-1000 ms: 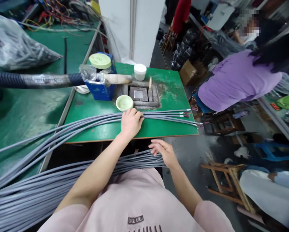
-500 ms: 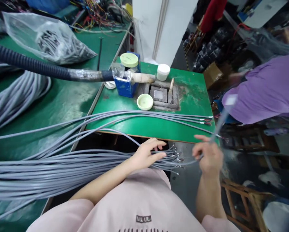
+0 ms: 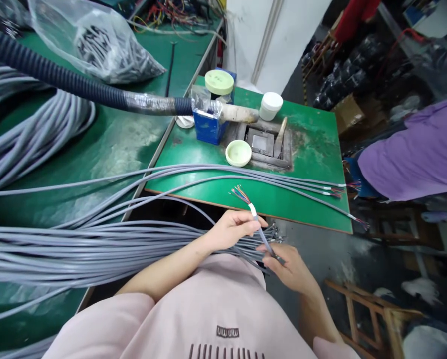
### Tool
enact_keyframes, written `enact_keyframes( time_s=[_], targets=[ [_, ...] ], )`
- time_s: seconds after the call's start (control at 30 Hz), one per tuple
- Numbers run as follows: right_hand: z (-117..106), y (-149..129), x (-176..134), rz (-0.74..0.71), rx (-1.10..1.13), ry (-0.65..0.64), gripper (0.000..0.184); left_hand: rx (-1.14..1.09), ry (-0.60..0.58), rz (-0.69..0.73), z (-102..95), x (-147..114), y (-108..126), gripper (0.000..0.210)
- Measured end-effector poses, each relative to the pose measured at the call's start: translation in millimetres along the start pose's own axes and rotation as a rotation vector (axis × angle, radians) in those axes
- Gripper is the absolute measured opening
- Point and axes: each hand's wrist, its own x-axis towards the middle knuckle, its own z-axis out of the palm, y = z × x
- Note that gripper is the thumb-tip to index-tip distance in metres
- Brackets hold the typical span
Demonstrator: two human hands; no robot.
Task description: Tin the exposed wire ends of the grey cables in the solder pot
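A grey cable end [image 3: 265,241] stands tilted in front of me, with a white band and several thin coloured wires [image 3: 240,196] fanning out at its tip. My left hand [image 3: 233,229] pinches it just below the white band. Lower down, the fingers of my right hand [image 3: 286,264] are closed round the same cable. Under and beside my left forearm lies a thick bundle of grey cables [image 3: 107,249], their ends bunched behind my hands. Several separate grey cables [image 3: 208,168] cross the green table, their coloured wires at its right edge.
On the green table [image 3: 313,144] a solder pot [image 3: 261,142] sits in a recess, beside a pale green dish [image 3: 238,152], a white tub [image 3: 270,106] and a blue box [image 3: 210,125]. A black corrugated hose [image 3: 77,80] reaches over from the left. A person in purple [image 3: 413,149] is at the right.
My right hand has come left and down with the cable, swinging its end toward my left hand. My left hand, earlier with fingers apart over the bundle, now pinches that cable. The view has shifted slightly.
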Motion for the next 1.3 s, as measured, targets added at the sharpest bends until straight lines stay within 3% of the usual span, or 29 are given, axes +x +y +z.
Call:
enact_keyframes(
  time_s=[0.13,0.2,0.3,0.4,0.7,0.87,0.97,1.3],
  targets=[
    [7,-1,15,0.023,0.338,-0.008,0.046,-0.065,-0.194,-0.029,7.7,-4,-2,0.035],
    [13,0,22,0.038,0.481,0.023,0.043,-0.093,-0.132,-0.013,7.3,-4,-2,0.034],
    [20,1,30,0.081,0.531,0.144,0.03,-0.129,0.117,0.013,-1.1,-2,-1,0.031],
    [23,-4,34,0.111,0.446,0.214,0.029,-0.167,0.316,0.021,-11.8,1,1,0.028],
    [28,-20,45,0.097,0.141,0.242,0.027,-0.156,0.44,0.103,-16.4,9,5,0.028],
    [32,-22,47,0.103,0.031,0.258,0.028,0.157,0.574,0.379,-17.2,5,5,0.018],
    [34,-24,49,0.073,-0.038,0.258,0.027,0.184,0.592,0.461,-17.2,5,8,0.016],
    [37,-21,54,-0.005,-0.279,0.273,0.03,-0.064,0.51,0.121,-29.8,10,11,0.024]
  ],
)
